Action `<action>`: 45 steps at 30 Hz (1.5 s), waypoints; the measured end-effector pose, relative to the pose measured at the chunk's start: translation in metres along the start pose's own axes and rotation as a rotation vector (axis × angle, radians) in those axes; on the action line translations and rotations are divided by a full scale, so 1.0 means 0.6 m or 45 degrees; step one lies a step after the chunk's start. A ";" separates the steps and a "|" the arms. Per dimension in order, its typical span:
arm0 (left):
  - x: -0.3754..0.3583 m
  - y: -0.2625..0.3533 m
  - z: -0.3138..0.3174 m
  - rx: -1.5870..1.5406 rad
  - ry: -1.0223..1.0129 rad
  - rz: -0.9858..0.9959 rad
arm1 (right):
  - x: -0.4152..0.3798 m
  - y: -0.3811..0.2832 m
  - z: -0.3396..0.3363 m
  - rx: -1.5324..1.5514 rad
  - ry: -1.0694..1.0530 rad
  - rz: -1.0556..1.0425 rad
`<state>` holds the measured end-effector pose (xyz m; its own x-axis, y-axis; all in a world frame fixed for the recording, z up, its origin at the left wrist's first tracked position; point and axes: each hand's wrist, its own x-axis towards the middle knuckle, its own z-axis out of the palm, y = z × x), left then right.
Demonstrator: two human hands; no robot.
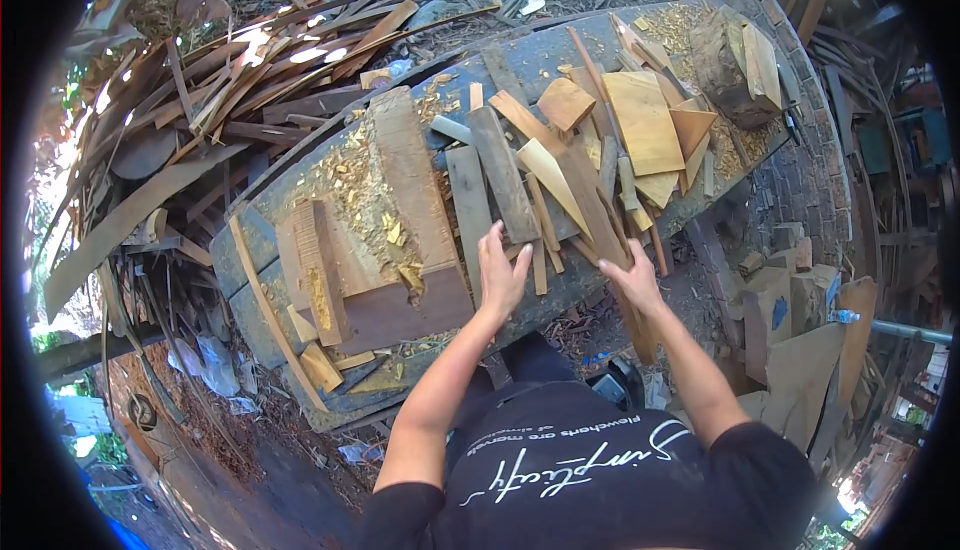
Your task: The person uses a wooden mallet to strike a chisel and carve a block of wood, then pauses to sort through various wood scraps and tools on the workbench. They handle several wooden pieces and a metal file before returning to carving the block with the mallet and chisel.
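My left hand point(503, 275) is at the near ends of two grey boards, with thumb and fingers spread apart. Its fingertips are at the end of the thick grey wood block point(503, 175). The flat grey board point(467, 205) lies just left of it. My right hand point(635, 278) is closed over a long dark brown plank point(592, 195), its thumb across the top. The plank slants over the offcuts, and its near end juts past the table edge toward me. Thin wood strips point(541, 240) lie between my hands. A pale wood panel point(643, 122) rests beyond my right hand.
The worktable point(255, 305) carries wood chips, a wide brown board point(410, 180), and a ridged wood block point(320, 275). A rough log point(735, 70) stands at the far right end. Scrap wood point(270, 70) is heaped behind left; more boards point(800, 370) lean at right.
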<state>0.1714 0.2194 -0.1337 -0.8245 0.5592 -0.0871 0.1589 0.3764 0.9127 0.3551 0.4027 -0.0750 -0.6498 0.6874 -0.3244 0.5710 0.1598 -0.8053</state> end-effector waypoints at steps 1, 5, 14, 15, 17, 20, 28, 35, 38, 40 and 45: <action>0.031 -0.021 0.034 0.000 0.005 0.003 | -0.015 0.022 -0.009 0.003 0.030 0.001; 0.154 -0.071 0.114 0.010 0.136 -0.533 | -0.072 0.061 -0.041 -0.076 0.044 0.111; 0.205 -0.113 0.115 -0.239 0.255 -0.616 | -0.107 0.134 -0.072 -0.215 0.036 0.125; 0.192 -0.085 0.095 -0.471 0.168 -0.644 | -0.102 0.130 -0.076 -0.208 0.039 0.117; 0.155 -0.032 0.060 -0.854 0.084 -0.666 | -0.090 0.121 -0.083 -0.240 0.024 0.076; 0.092 0.032 0.009 -1.006 0.068 -0.622 | -0.064 0.110 -0.076 -0.197 0.050 -0.033; 0.056 0.064 -0.203 -0.444 0.097 -0.313 | 0.018 0.039 -0.014 -0.246 -0.031 -0.285; 0.047 0.002 -0.326 0.770 0.161 -0.264 | 0.020 -0.050 0.054 -0.304 -0.262 -0.351; 0.044 -0.012 -0.329 0.822 0.143 -0.084 | 0.011 -0.052 0.082 -0.316 -0.334 -0.370; 0.050 -0.026 -0.323 0.662 0.143 0.005 | -0.001 -0.058 0.093 -0.401 -0.343 -0.431; 0.109 0.014 -0.360 0.864 -0.070 0.439 | -0.039 -0.064 0.094 -0.407 -0.293 -0.422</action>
<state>0.0015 0.0995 -0.0457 -0.6420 0.7569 0.1226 0.7163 0.5350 0.4480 0.3199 0.3405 -0.0646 -0.8950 0.3951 -0.2068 0.4168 0.5762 -0.7031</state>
